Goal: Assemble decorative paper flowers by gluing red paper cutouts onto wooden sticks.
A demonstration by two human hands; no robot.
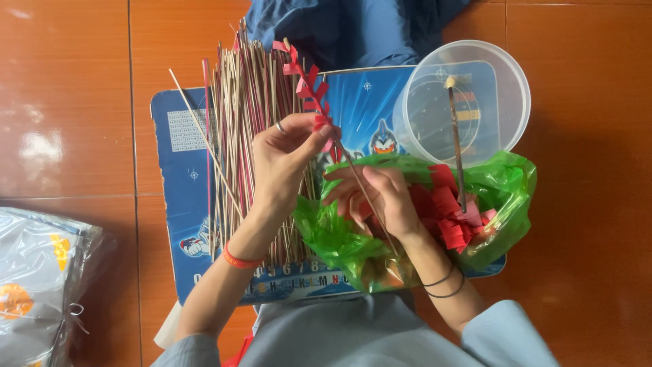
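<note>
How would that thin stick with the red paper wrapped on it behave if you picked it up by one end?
The stick looks very thin and long, so it is probably light and a bit springy. The left hand and right hand hold it with fingertips only, suggesting little weight. The red paper strip curls loosely, so it likely flops and crushes easily.

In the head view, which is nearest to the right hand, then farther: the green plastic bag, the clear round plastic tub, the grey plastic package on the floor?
From the right hand:
1. Green plastic bag, directly under and around it.
2. Clear round plastic tub, up and to its right.
3. Grey plastic package, far across at the left edge.
</note>
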